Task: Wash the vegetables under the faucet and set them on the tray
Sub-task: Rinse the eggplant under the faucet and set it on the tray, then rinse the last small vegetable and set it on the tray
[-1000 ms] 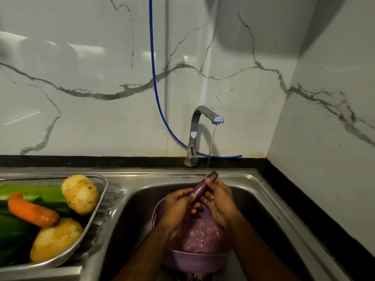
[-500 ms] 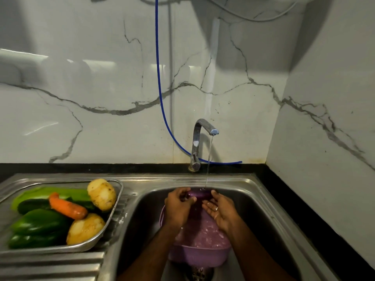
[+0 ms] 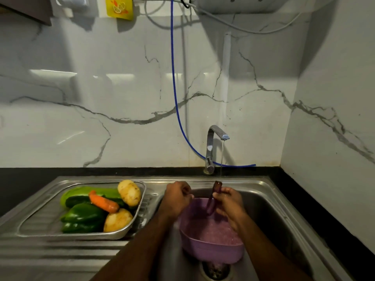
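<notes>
The slim purple eggplant (image 3: 213, 199), now stood upright under the faucet (image 3: 215, 138) stream, is pinched by the right hand (image 3: 229, 201) alone, the left hand (image 3: 177, 196) having drawn aside, fingers curled, so rinsing looks nearly done.

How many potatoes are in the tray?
2. One potato sits at the far right corner of the tray, and the other potato lies at the near right, below the carrot. More could be hidden under the green vegetables.
</notes>
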